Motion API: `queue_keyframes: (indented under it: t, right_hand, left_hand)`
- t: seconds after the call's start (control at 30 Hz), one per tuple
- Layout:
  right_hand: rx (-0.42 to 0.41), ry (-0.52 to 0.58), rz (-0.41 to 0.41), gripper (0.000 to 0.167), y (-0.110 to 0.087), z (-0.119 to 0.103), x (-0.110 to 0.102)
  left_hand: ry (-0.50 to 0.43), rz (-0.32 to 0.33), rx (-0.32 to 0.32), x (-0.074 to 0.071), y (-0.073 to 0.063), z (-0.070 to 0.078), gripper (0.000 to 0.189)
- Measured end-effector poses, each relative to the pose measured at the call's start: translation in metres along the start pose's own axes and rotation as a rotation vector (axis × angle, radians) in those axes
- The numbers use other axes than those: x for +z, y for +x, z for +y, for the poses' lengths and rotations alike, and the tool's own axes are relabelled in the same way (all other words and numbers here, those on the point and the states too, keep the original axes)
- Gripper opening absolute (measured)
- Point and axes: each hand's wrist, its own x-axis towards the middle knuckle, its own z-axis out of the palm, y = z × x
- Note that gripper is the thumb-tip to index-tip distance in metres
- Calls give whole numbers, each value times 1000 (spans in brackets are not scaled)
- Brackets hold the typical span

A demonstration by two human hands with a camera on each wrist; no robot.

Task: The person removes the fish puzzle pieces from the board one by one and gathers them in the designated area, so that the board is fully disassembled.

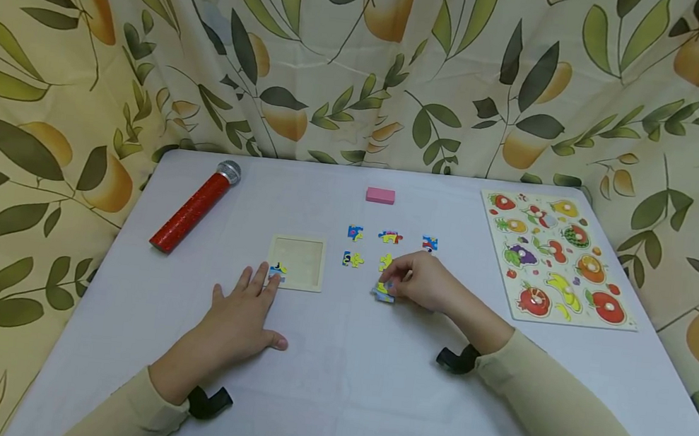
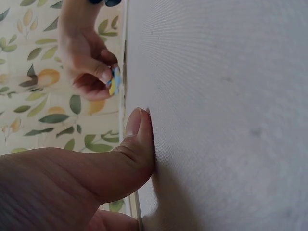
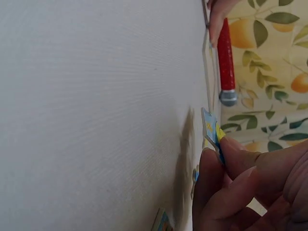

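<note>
My right hand [image 1: 422,280] pinches a jigsaw puzzle piece [image 3: 210,126], blue and yellow, between thumb and fingertips. In the right wrist view that piece is tilted up off the white cloth. My left hand [image 1: 239,324] lies with fingers spread, its fingertips at the lower left corner of a small square wooden puzzle tray [image 1: 306,267]. One puzzle piece [image 1: 278,269] sits in that corner, partly covered by the fingers. Several loose pieces lie right of the tray, among them a blue and red piece [image 1: 429,243] and a yellow one [image 1: 353,259]. Another yellow piece [image 1: 386,261] is partly hidden behind my right hand.
A red microphone [image 1: 191,212] with a silver head lies at the table's left. Toward the back is a pink block [image 1: 380,196]. On the right rests a fruit-picture board [image 1: 542,267]. A leaf-and-fruit patterned curtain [image 1: 340,61] hangs behind the white-covered table [image 1: 332,387].
</note>
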Motion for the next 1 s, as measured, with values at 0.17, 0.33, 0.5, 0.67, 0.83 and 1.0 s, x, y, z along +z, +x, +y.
queue_keyframes:
  t: [0.17, 0.33, 0.5, 0.67, 0.83, 1.0]
  right_hand:
    - [16, 18, -24, 17, -1, 2, 2]
    - [45, -93, 5, 14, -2, 0, 7]
    - [35, -251, 68, 12, -3, -4, 12]
    - [3, -353, 110, 15, -3, -4, 17]
    - [-6, -373, 140, 12, -6, -6, 18]
    - [-12, -372, 148, 11, -7, -7, 19]
  left_hand:
    - [4, 5, 4, 1, 0, 0, 118]
    - [9, 6, 7, 1, 0, 0, 118]
    - [10, 7, 6, 1, 0, 0, 118]
    - [16, 10, 10, 1, 0, -1, 118]
    - [18, 11, 11, 1, -1, -1, 118]
    - [14, 11, 15, 0, -1, -1, 118]
